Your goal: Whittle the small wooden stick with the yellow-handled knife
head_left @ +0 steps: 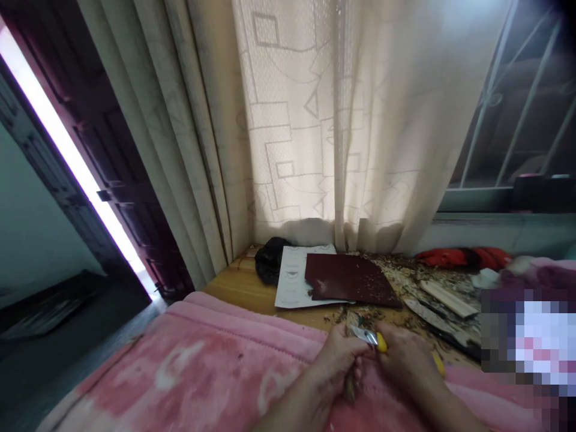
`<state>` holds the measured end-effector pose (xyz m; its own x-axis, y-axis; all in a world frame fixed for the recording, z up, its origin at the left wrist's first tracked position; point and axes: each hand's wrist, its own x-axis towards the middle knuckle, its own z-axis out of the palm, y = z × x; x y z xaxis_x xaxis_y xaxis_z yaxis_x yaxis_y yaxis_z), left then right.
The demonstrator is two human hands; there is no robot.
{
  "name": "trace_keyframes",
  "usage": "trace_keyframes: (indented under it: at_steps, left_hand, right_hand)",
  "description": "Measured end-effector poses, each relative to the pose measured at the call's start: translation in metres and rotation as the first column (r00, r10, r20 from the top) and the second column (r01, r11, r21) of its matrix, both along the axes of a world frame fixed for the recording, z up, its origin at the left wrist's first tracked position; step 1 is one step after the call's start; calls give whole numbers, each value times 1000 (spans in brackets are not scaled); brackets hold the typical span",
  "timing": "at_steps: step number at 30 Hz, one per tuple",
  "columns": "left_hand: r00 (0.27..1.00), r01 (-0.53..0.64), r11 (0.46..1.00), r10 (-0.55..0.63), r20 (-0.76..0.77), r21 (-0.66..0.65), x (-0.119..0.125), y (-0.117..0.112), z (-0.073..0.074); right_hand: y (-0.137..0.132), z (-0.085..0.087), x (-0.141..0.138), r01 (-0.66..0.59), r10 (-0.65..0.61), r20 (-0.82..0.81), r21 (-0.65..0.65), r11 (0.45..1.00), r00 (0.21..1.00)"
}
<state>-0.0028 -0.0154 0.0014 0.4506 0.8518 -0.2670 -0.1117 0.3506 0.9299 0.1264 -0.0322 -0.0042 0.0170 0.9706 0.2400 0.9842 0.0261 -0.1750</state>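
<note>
I'm watching the left hand (337,354) curling its fingers (355,366) closed around a wooden stick (350,387) while the right hand (405,354) is clenching a yellow-handled utility knife (381,342) against it, with wood shavings (396,270) already lying thick across the bench (234,282).

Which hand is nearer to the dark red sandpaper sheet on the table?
Left. The left hand is below the dark red sandpaper sheet; the right hand is farther, below and to its right.

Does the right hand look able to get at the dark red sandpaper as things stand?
Probably yes, though the right hand grips a yellow-handled knife, which it would likely need to put down first. Only scattered wood shavings seem to lie between it and the sandpaper.
</note>
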Motion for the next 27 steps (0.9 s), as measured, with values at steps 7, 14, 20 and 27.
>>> trace_keyframes:
  at_steps: [7,14,20,27]
  left_hand:
    - [1000,26,999,-26,8,-20,-1,-2,-2]
    - [998,28,997,-32,-52,-70,-2,-3,-1]
    - [995,71,993,-77,-66,-95,-4,-4,3]
    - [991,126,984,-131,-38,-125,-5,-1,1]
  right_hand:
    - [-2,0,-3,45,-44,30,-54,997,999]
    - [-3,-3,-3,71,-69,30,-43,997,997]
    - [-1,-6,-1,72,-71,8,-58,996,997]
    - [1,-8,2,70,-69,25,-44,997,997]
